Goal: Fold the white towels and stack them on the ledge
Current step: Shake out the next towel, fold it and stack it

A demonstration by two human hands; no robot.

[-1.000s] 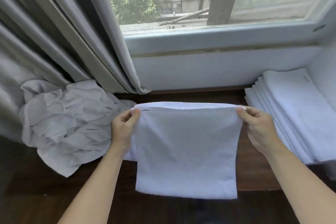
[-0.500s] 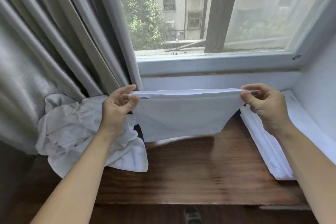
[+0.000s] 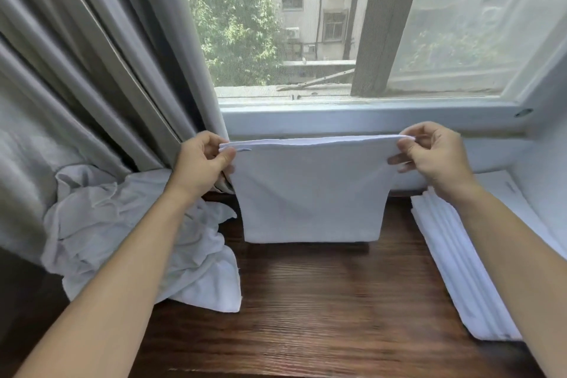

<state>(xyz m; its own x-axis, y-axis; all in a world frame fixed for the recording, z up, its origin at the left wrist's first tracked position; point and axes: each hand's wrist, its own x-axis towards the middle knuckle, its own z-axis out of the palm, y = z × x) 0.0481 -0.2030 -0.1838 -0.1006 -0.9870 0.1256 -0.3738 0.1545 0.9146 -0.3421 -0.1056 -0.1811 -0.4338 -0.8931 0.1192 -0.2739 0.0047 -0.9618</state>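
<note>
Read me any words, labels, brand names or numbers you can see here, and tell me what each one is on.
No readable text anywhere.
Held towel: small bluish mark near the top left corner, too small to read.
Folded towel stack: faint mark on the top towel, too blurred to read.
Building outside: no legible signs.

Folded white towel [image 3: 310,193] hangs beside stacked towels [image 3: 469,261].

left hand [image 3: 201,161] pinches folded towel's [image 3: 310,190] top left corner | right hand [image 3: 432,153] pinches top right corner | towel hangs above wooden ledge [image 3: 322,301] | crumpled towel pile [image 3: 122,239] at left by curtain [image 3: 92,55] | folded stack [image 3: 466,258] at right
</note>
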